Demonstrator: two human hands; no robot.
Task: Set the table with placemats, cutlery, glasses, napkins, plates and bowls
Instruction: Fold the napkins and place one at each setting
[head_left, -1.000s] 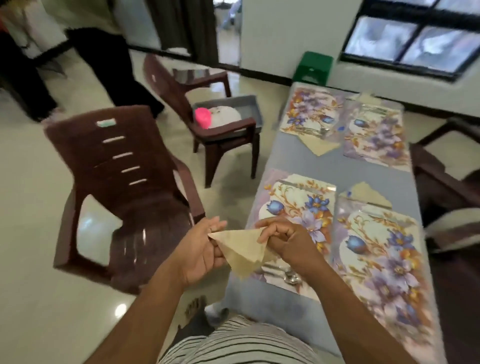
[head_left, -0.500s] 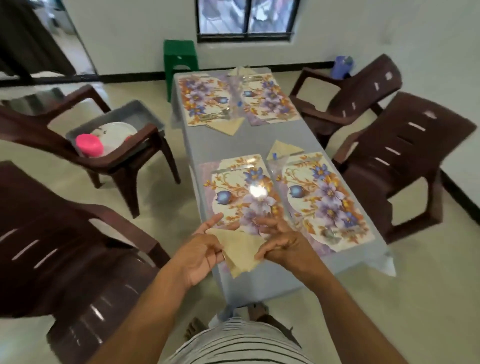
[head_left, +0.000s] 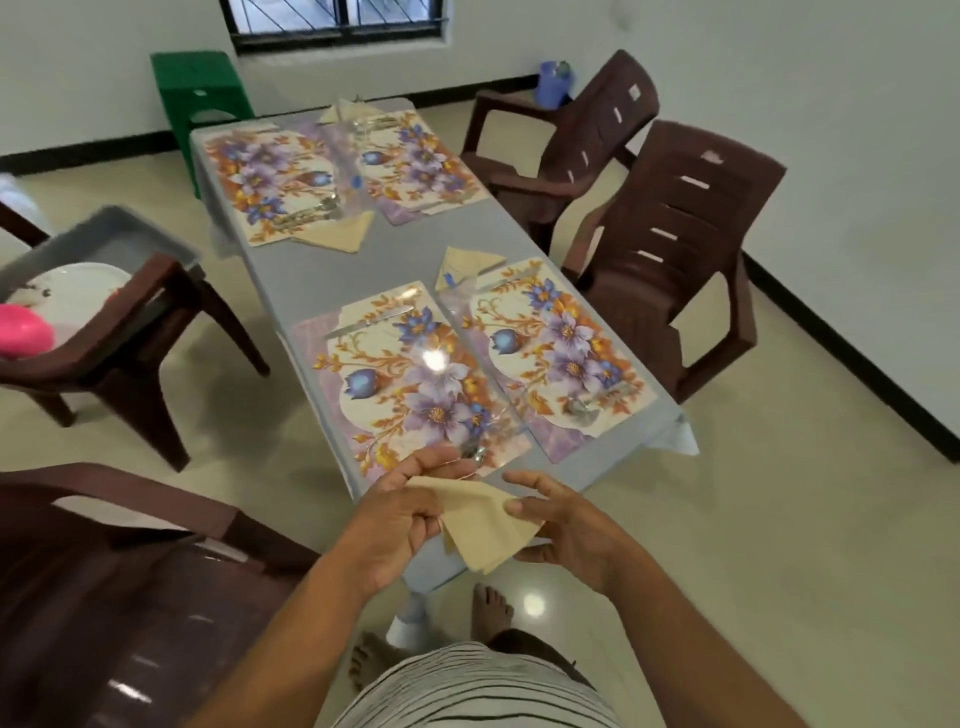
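4 floral placemats (head_left: 410, 374) lay on the grey table (head_left: 311, 280), 2 toward the upper part of the frame and 2 near its centre. 3 folded beige napkins were already down: one at the top edge of the table, one at centre-left beside the far left mat, one above the near right mat. Cutlery showed on the mats, though blur prevented a full count. Glasses could not be confirmed. Plates and bowls were judged outstanding; a white plate (head_left: 72, 286) and a pink bowl (head_left: 23, 330) sat in a grey bin on the chair at left of frame.

The 4th napkin (head_left: 480, 522), a beige cloth folded to a triangle, was off the table at lower centre of frame, over the near table edge. Left hand (head_left: 400, 525) had a loose grip on its left side, fingers curled beneath. Right hand (head_left: 566, 530) pinched its right corner between thumb and fingertips, remaining fingers spread.
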